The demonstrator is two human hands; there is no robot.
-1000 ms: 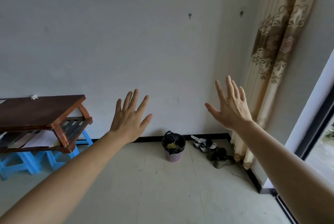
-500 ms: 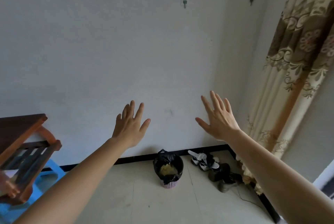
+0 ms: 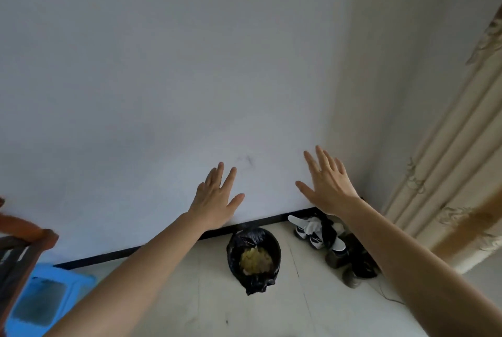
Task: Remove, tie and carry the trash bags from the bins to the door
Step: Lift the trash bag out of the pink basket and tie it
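- Two hands raised, fingers spread, holding nothing: left hand (image 3: 214, 201), right hand (image 3: 330, 187).
- Black trash bag (image 3: 254, 258) sits in its bin on floor (image 3: 271, 315) below, between hands, by baseboard.
- Shoes (image 3: 317, 230) just right of bag; curtain (image 3: 448, 187) far right; blue stool (image 3: 49, 298) left.

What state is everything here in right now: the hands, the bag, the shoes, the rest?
Left hand: open, empty, raised.
Right hand: open, empty, raised.
Black plastic trash bag: untied, mouth open, yellowish waste showing.
Black and white shoes: heaped by the wall.
Blue plastic stool: upright.
Beige patterned curtain: hanging down.
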